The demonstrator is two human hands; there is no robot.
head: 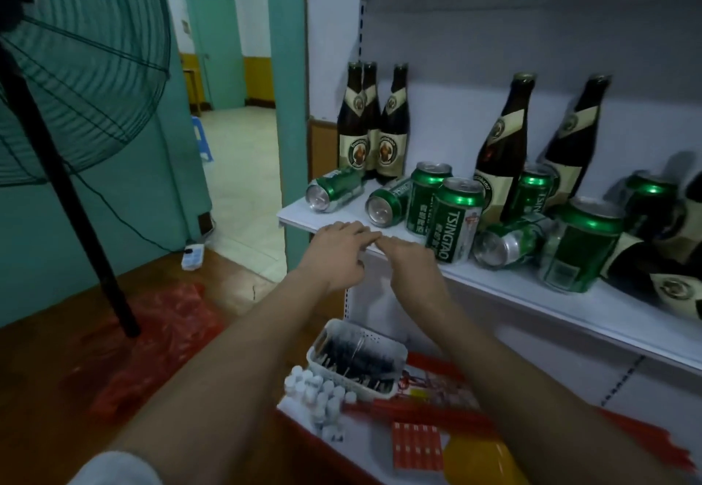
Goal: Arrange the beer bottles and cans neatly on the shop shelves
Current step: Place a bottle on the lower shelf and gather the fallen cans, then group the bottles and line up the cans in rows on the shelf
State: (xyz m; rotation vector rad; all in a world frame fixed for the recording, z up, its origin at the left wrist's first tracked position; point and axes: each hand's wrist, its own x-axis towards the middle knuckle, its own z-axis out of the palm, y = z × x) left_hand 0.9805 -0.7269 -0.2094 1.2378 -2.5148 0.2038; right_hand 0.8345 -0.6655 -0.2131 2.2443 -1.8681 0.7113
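White shelf (pixel 494 287) crowded with standing brown bottles (pixel 393 123) and green cans (pixel 454 218), several toppled. Left hand (pixel 338 253) and right hand (pixel 412 262) at front edge, fingers relaxed, empty. Best righting fallen can (pixel 383 203) first, gently.

Both hands, left (pixel 338 253) and right (pixel 412 262), reach flat-fingered toward the shelf (pixel 494 279) edge beside toppled cans (pixel 334 193).

"TSINGTAO" in white on upright green can (pixel 454 220), bottle labels unreadable
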